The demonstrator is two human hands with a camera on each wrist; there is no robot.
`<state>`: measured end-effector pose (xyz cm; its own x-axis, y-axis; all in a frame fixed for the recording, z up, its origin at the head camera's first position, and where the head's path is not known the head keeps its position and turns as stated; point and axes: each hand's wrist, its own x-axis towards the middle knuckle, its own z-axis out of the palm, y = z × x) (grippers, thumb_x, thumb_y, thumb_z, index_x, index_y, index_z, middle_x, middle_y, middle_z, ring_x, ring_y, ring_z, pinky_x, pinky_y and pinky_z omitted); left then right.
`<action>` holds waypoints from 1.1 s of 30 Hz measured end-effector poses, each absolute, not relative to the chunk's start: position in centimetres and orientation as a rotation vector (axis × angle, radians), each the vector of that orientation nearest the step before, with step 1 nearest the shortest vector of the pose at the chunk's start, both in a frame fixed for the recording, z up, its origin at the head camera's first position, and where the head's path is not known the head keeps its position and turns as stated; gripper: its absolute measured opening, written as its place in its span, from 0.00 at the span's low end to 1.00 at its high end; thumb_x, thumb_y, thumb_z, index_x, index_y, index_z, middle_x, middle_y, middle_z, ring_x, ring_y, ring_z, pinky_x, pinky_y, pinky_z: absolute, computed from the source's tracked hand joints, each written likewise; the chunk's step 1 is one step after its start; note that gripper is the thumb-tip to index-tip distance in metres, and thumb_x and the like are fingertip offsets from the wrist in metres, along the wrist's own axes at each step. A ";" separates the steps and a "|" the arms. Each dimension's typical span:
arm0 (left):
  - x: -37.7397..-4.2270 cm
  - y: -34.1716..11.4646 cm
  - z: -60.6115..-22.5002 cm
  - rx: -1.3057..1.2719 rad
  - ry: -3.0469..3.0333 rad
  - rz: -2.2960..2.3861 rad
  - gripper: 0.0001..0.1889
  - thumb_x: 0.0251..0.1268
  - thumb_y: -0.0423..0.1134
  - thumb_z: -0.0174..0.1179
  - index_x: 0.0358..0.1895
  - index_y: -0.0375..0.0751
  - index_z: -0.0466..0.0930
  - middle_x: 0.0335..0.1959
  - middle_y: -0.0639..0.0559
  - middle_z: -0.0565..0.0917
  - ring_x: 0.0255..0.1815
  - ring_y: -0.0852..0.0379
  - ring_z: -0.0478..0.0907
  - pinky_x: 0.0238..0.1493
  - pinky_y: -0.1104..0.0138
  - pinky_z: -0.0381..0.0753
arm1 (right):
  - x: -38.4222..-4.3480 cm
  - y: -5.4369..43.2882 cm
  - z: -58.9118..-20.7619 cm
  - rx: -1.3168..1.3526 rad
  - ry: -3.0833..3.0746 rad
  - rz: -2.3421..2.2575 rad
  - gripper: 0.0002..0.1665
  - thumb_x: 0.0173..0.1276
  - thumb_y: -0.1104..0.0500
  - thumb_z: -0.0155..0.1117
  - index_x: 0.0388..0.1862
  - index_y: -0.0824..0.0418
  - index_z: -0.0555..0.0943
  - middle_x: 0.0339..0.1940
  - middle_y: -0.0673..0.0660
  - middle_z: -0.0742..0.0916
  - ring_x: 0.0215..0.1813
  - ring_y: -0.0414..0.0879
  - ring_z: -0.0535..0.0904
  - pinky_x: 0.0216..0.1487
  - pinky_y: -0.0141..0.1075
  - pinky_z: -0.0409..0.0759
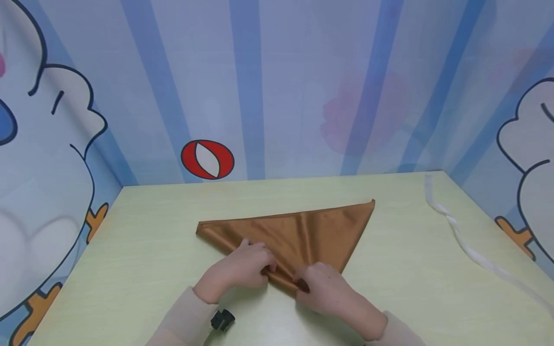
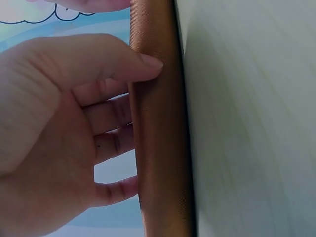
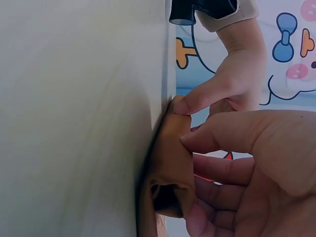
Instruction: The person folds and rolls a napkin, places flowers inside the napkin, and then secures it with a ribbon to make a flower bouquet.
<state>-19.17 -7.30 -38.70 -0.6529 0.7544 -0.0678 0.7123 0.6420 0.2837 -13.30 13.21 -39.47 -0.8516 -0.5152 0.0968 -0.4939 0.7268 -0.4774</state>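
Observation:
A shiny brown cloth (image 1: 322, 230) lies on the table in a roughly triangular shape. Its long straight edge runs along the far side, and its near left edge is folded over into a thick band. My left hand (image 1: 246, 264) holds that band around its middle; in the left wrist view the thumb presses the near face of the fold (image 2: 160, 148) while the fingers reach behind it. Close to the cloth's near corner, my right hand (image 1: 324, 288) grips the same band. The right wrist view shows the band's end (image 3: 170, 197) as a hollow roll, beside my right fingers.
A pale yellow-green table (image 1: 143, 250) carries the cloth. Along its right side a twisted white ribbon (image 1: 476, 257) runs from the back edge forward. Printed curtains (image 1: 285, 96) stand behind and at both sides. A small black device (image 1: 222, 320) sits at my left wrist.

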 end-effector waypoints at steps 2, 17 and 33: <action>-19.2 -7.3 -38.7 1.205 2.673 0.344 0.10 0.49 0.30 0.63 0.37 0.42 0.86 0.37 0.57 0.84 0.44 0.57 0.74 0.48 0.54 0.62 | -13.3 13.2 -39.5 -0.844 2.868 -0.786 0.04 0.51 0.66 0.63 0.27 0.61 0.83 0.15 0.42 0.71 0.19 0.33 0.61 0.21 0.27 0.60; -19.2 -7.3 -38.6 1.212 2.677 0.351 0.10 0.52 0.31 0.60 0.37 0.42 0.86 0.38 0.57 0.83 0.44 0.57 0.74 0.47 0.55 0.63 | -13.3 13.4 -39.1 -0.817 2.806 -0.809 0.06 0.57 0.66 0.65 0.34 0.64 0.85 0.19 0.45 0.77 0.21 0.34 0.66 0.22 0.28 0.64; -19.2 -7.2 -38.8 1.231 2.686 0.377 0.07 0.56 0.31 0.58 0.36 0.44 0.82 0.36 0.58 0.80 0.42 0.58 0.71 0.46 0.54 0.63 | -13.1 13.3 -39.2 -0.809 2.886 -0.754 0.05 0.57 0.67 0.66 0.34 0.61 0.81 0.27 0.48 0.76 0.28 0.38 0.68 0.28 0.31 0.67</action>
<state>-19.20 -7.17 -38.84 -0.6474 0.7609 -0.0429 0.7198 0.6289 0.2939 -13.05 13.33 -39.19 -0.8617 -0.5011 0.0796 -0.4760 0.7441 -0.4687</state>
